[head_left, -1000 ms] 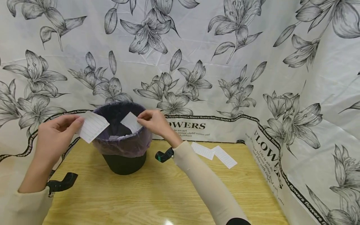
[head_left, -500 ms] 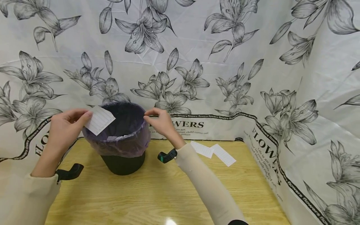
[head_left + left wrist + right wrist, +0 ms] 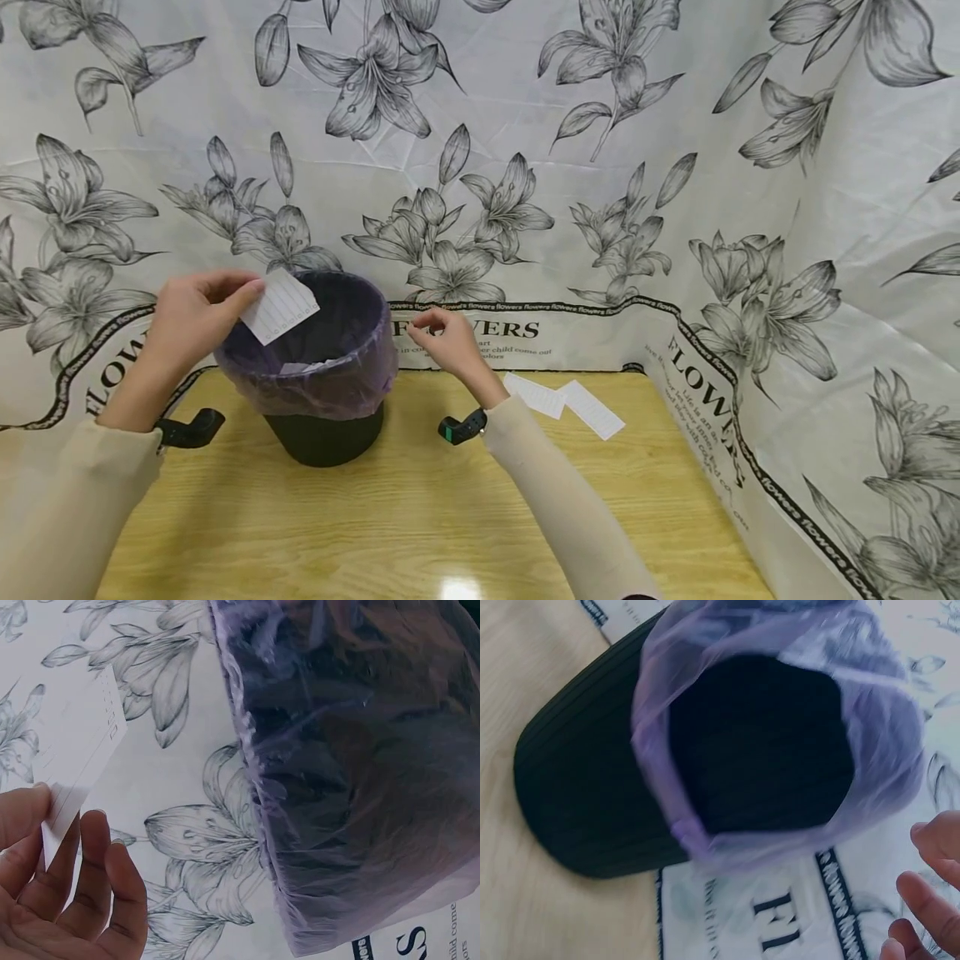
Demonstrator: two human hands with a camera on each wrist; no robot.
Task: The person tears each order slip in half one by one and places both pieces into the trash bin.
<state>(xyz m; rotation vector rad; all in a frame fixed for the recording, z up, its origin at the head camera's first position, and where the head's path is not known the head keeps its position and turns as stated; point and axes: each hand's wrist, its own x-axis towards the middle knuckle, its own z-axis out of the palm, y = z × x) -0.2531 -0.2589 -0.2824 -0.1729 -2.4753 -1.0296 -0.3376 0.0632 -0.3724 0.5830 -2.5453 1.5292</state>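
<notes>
Between thumb and fingers, my left hand [image 3: 197, 321] pinches a torn piece of lined white paper [image 3: 279, 307]. In the head view this paper overlaps the left side of the mouth of a black trash bin [image 3: 324, 440]. A purple plastic bag [image 3: 322, 392] lines the bin and folds over its rim. White paper scraps [image 3: 303, 367] show inside. Right of the bin, my right hand [image 3: 452, 340] hangs in the air with loosely bent fingers and holds nothing. The right wrist view has its fingers [image 3: 930, 900] apart from the bag.
Two white paper pieces [image 3: 592, 408] lie on the wooden table [image 3: 420, 517] toward the back right, one overlapping the other. A flower-printed cloth [image 3: 510, 100] hangs behind the table and along its sides.
The paper piece that my right hand pinched over the bin has left its fingers. That hand has drawn back to the right. My left hand has brought its paper rightward and up, over the bin's mouth.
</notes>
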